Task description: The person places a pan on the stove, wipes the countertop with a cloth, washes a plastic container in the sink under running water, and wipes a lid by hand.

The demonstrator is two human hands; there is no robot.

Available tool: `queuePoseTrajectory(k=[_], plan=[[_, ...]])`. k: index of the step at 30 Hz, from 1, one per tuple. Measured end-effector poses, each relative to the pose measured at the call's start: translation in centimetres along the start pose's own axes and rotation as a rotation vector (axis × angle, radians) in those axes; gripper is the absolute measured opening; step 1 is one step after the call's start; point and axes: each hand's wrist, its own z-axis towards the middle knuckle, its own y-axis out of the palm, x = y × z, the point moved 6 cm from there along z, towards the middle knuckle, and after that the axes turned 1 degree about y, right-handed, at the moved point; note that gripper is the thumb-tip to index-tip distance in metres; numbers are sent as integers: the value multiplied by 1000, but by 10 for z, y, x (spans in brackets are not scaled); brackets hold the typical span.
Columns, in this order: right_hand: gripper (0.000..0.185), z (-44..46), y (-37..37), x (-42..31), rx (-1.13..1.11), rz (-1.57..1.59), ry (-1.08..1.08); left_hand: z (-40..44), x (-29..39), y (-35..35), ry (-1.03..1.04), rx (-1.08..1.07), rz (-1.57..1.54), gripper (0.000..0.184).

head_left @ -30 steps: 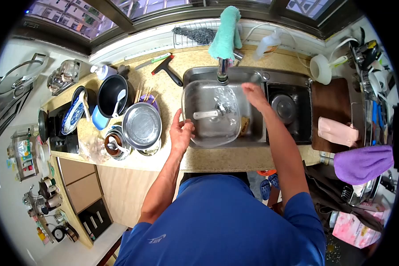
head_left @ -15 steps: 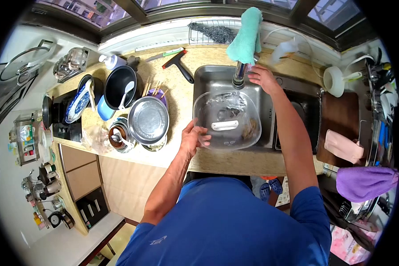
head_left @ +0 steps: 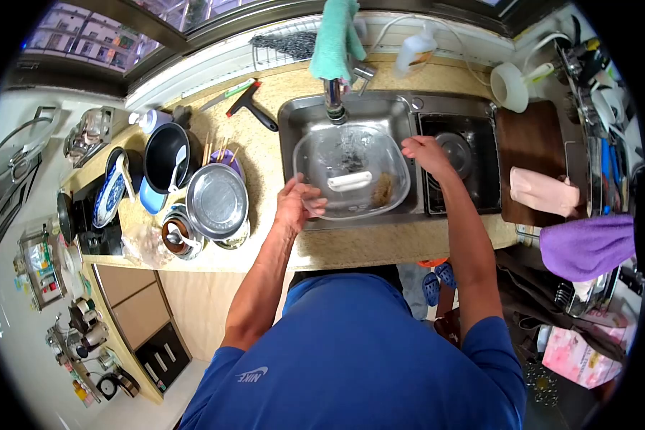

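Observation:
A clear lidded-looking glass dish (head_left: 319,154) sits in the left sink basin, with a white-handled object (head_left: 350,180) and a brown scrubber (head_left: 383,189) seen in or through it. My left hand (head_left: 299,204) is at the dish's left front edge, its fingers apart; whether it touches the rim is unclear. To the right of the dish, over the divider between basins, is my right hand (head_left: 426,154), its fingers bent together; anything in them is hidden. Above the dish stands the faucet (head_left: 334,100), with a green cloth (head_left: 333,43) draped over it.
Left on the counter are a metal bowl (head_left: 217,201), a black pot (head_left: 166,158) and a squeegee (head_left: 251,105). The right basin (head_left: 480,186) holds a round lid. Beyond it lies a brown board (head_left: 527,136) with a pink cloth (head_left: 544,191). A bottle (head_left: 414,54) stands behind the sink.
My right hand has moved away from the faucet, toward the dish's right side. My left hand stays by the dish's left edge. The whole view has shifted with the head.

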Motion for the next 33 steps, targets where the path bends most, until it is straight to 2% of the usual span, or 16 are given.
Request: queuePoseTrajectory(k=[2,3,5,11,13,15,17,19,21,23,25,27,29,30,31,33], plan=[[39,-10,5,-15,-93,-77,34,-7,17,0,171,50,65,65],[39,-6,8,-9,-89,-74,35,-6,16,-1,170,47,68,65],[40,4,20,-6,-90,-138,15,-13,35,-4,467,81,175,66],[37,7,54,-21,-157,-16,26,-27,65,-2,630,106,277,73],[36,10,57,-29,-76,-93,-79,-27,70,-3,788,88,318,73],[36,10,59,-38,-74,-109,-118,-23,65,-10,788,73,298,75],[36,9,58,-44,-72,-126,-159,-15,51,-16,642,-20,104,75],[35,5,47,-42,-47,-43,-137,-10,38,-21,582,7,82,72],[32,-4,34,-39,-18,-35,-163,3,13,-24,338,-64,-145,68],[31,-15,23,-34,-27,89,-199,4,-1,-20,275,-45,-179,66],[29,-26,12,-28,4,83,-211,-2,-18,-4,91,-86,-223,67],[28,-34,1,-24,38,75,-219,2,-35,4,66,-98,-291,59],[26,-42,-7,-25,54,223,-245,6,-58,14,-123,-144,-246,57],[26,-48,-12,-31,85,140,-223,8,-67,18,-187,-106,-198,45],[26,-49,-11,-31,77,124,-223,9,-72,22,-188,-108,-215,45],[26,-49,-13,-41,138,167,-295,1,-81,39,-404,-198,-335,42]])
